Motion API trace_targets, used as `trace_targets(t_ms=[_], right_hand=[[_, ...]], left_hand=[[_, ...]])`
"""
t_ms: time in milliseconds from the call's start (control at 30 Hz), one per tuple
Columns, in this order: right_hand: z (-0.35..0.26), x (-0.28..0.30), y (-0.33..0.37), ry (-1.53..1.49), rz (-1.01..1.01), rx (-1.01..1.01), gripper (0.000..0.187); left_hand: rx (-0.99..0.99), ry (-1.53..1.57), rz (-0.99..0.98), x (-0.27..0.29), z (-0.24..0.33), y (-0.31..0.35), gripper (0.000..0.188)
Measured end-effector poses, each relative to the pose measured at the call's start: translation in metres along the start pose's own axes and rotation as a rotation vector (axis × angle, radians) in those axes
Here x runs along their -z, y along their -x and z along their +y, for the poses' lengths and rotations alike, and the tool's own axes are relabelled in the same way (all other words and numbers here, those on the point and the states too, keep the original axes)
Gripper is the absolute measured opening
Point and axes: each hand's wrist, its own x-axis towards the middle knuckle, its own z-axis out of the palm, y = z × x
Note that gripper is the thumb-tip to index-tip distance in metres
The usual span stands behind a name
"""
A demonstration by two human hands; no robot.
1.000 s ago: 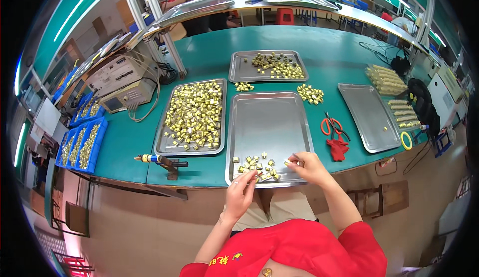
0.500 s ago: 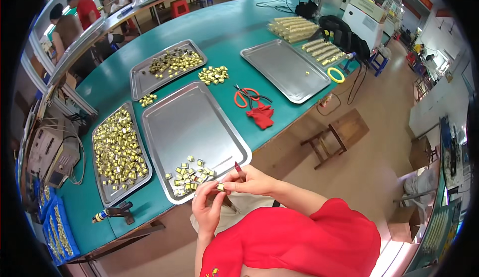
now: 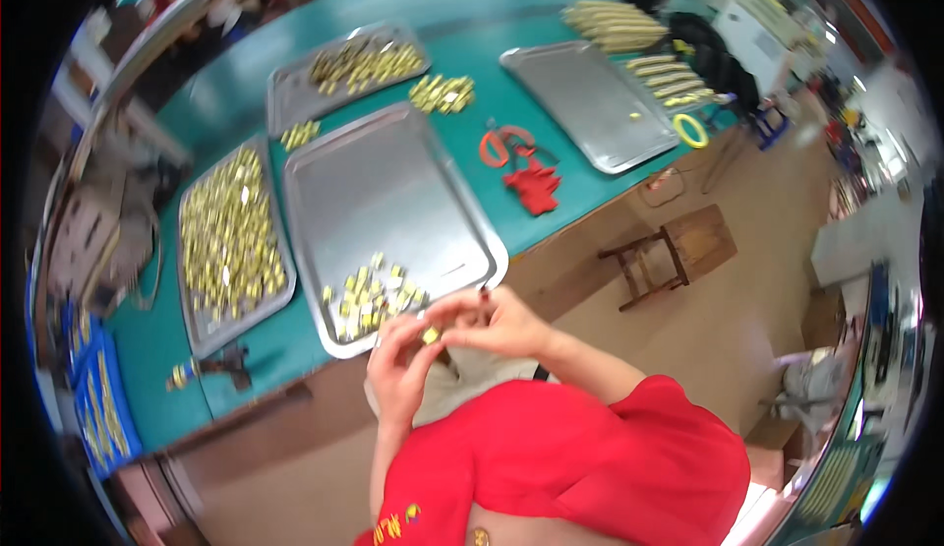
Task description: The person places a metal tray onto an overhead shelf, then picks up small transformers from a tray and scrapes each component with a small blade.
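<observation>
My left hand is closed, pinching a small yellow transformer between thumb and fingers, just off the front edge of the large metal tray. Close against it, my right hand has its fingertips at the transformer. A slim dark red tool is tucked in the right hand's fingers; only a short bit of it shows, and its kind cannot be made out. Several loose yellow transformers lie in the near end of the tray, beyond my hands.
To the left stands a tray heaped with transformers. Further back is another part-filled tray. Red-handled pliers and a red cloth lie right of the large tray. A wooden stool stands on the floor at right.
The view has tilted, so the table sits higher in the picture. The red tool, which stuck up plainly from my right hand, is now mostly hidden. The transformer stays between my hands.
</observation>
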Motion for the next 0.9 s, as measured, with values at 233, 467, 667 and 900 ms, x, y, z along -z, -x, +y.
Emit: trace_targets(t_ms=[233,467,667,900], right_hand=[[-0.01,0.003,0.001,0.062,0.118,0.01,0.023],[0.003,0.003,0.003,-0.019,0.056,0.002,0.023],[0.0,0.001,0.004,-0.041,0.091,-0.032,0.025],[0.002,0.004,0.001,-0.07,0.099,-0.034,0.026]], left_hand=[[-0.005,0.09,0.011,-0.014,0.011,-0.01,0.034],[0.02,0.093,0.031,-0.008,0.007,-0.001,0.032],[0.007,0.116,0.034,-0.008,0.004,-0.002,0.03],[0.023,0.122,0.035,-0.009,0.003,-0.004,0.031]])
